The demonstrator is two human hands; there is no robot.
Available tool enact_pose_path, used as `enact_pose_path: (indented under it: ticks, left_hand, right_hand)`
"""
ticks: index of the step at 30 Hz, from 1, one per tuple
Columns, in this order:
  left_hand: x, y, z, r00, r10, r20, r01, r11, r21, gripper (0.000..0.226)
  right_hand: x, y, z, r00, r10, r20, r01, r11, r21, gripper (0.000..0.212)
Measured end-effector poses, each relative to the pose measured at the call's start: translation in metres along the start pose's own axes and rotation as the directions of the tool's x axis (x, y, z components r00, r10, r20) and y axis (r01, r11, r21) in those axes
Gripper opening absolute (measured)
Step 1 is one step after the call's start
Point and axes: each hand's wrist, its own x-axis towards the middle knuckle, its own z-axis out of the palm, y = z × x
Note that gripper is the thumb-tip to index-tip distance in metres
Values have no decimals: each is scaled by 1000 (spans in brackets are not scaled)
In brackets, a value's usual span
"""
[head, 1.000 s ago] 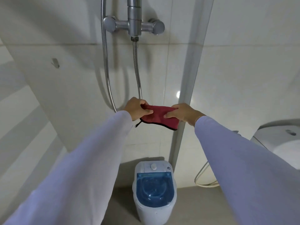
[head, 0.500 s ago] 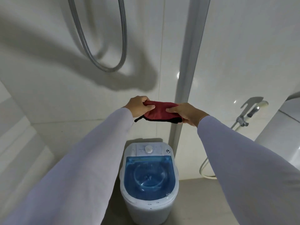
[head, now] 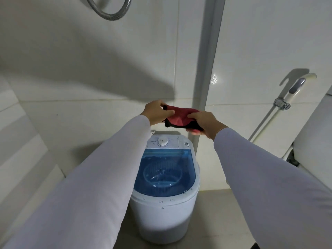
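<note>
Left hand (head: 157, 112) and right hand (head: 204, 123) — both tight on the red cloth (head: 178, 117) (above the small washer (head: 165, 220))

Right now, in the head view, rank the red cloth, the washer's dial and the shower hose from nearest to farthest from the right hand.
1. The red cloth: gripped by the right hand itself, on its left side.
2. The washer's dial: below and slightly left.
3. The shower hose: far up and left, at the picture's top.
</note>
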Motion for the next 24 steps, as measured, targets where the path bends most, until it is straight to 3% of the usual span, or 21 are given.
enact_pose_path:
  ticks: [2, 4, 8, 12, 14, 19, 22, 24]
  left_hand:
    - [-13, 4, 5, 1000, -29, 9, 29, 993, -117, 40]
    - [-27, 13, 7, 999, -20, 26, 22, 997, -78, 39]
    - [-51, 29, 9, 988, -36, 152, 54, 991, -120, 78]
    - [-75, 37, 18, 951, -54, 304, 134, 960, -248, 82]
    - [-82, 37, 24, 942, -41, 334, 141, 949, -282, 82]
    - [-79, 21, 34, 940, -44, 339, 177, 910, -374, 81]
    - [-68, 9, 35, 953, -82, 293, 191, 911, -365, 78]
    - [-56, -1, 34, 955, -115, 274, 187, 950, -252, 70]
  right_hand:
    - [-12, 5, -2, 1000, -3, -15, 3, 1000, 31, 15]
    - [-23, 8, -5, 1000, 7, 7, -7, 999, 52, 27]
    - [-45, 9, -12, 994, 24, 108, -39, 989, 143, 22]
    - [-57, 13, -17, 969, -15, 247, -9, 995, 98, 53]
    - [-56, 20, -19, 973, -75, 217, 53, 993, 103, 58]
    - [-48, 45, -25, 963, -192, 189, 152, 966, 207, 33]
    - [-33, 51, -23, 984, -160, 74, 149, 980, 130, 38]
    - [-21, 52, -22, 984, -178, -19, 178, 984, -15, 41]
